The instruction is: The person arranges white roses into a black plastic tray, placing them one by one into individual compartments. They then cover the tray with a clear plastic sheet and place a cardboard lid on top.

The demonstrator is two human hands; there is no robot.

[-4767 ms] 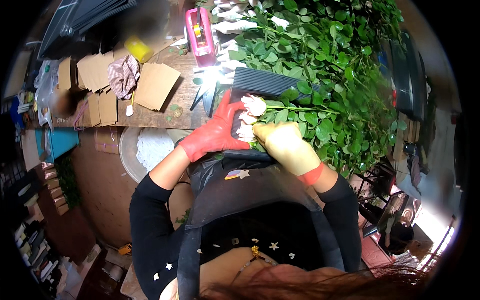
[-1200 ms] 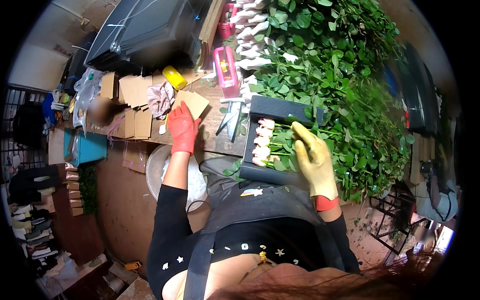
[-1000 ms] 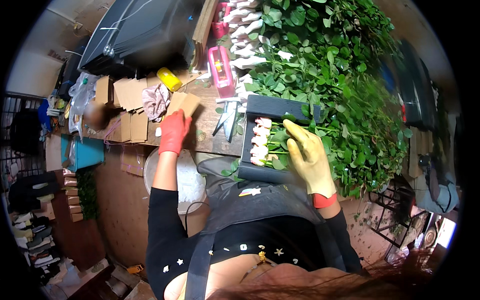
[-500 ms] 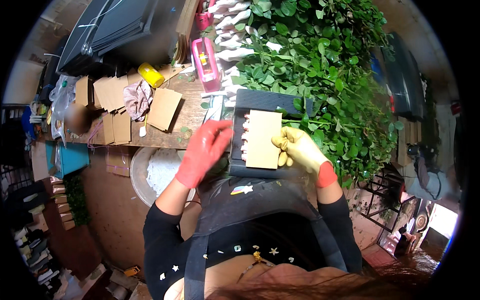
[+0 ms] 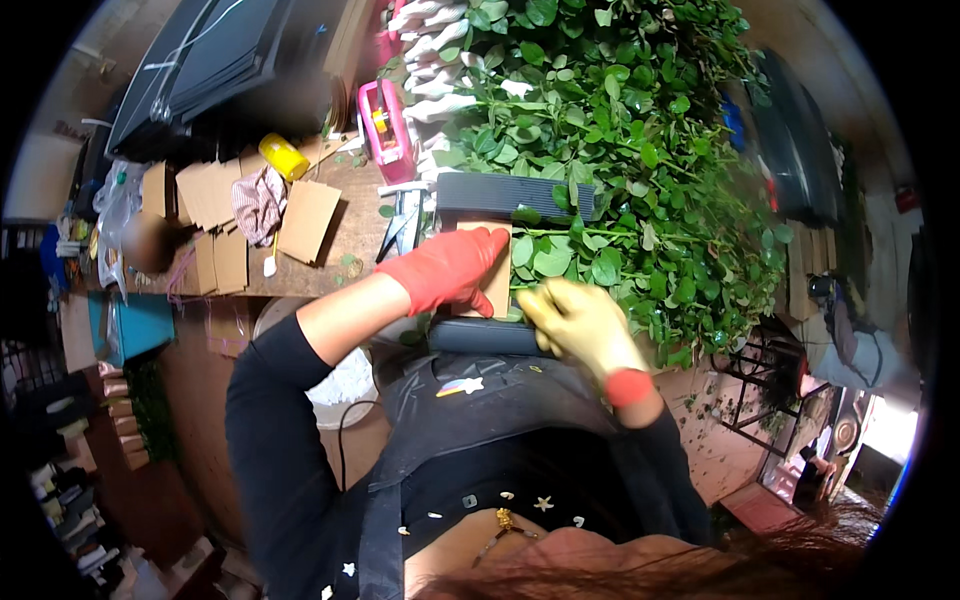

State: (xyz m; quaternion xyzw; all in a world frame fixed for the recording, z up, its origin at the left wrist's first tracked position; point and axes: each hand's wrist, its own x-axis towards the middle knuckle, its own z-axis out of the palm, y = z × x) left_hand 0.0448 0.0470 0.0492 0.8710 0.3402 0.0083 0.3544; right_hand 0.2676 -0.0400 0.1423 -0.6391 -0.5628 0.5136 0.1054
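My left hand (image 5: 445,268), in a red glove, lies over a brown cardboard piece (image 5: 499,278) with the fingers stretched out and the thumb apart. The cardboard rests between the raised far and near sides of a dark ribbed wrap (image 5: 515,195). Beneath it are flower heads, hidden by the cardboard and my hand. My right hand (image 5: 580,325), in a yellow glove with a red cuff, is just right of the cardboard by the leafy green stems (image 5: 555,255). Its fingers are curled and slightly blurred; whatever they hold is hidden.
A pink tape dispenser (image 5: 385,135) and a metal hand tool (image 5: 402,225) lie beyond my left hand. Leafy stems with white-wrapped heads (image 5: 440,108) cover the table's far side. Cardboard pieces (image 5: 309,220), a yellow roll (image 5: 283,157) and a cloth (image 5: 258,203) lie left.
My left hand has moved right onto the cardboard, covering the flower heads that showed at its edge. My right hand has let go of the cardboard's right edge and shifted slightly nearer.
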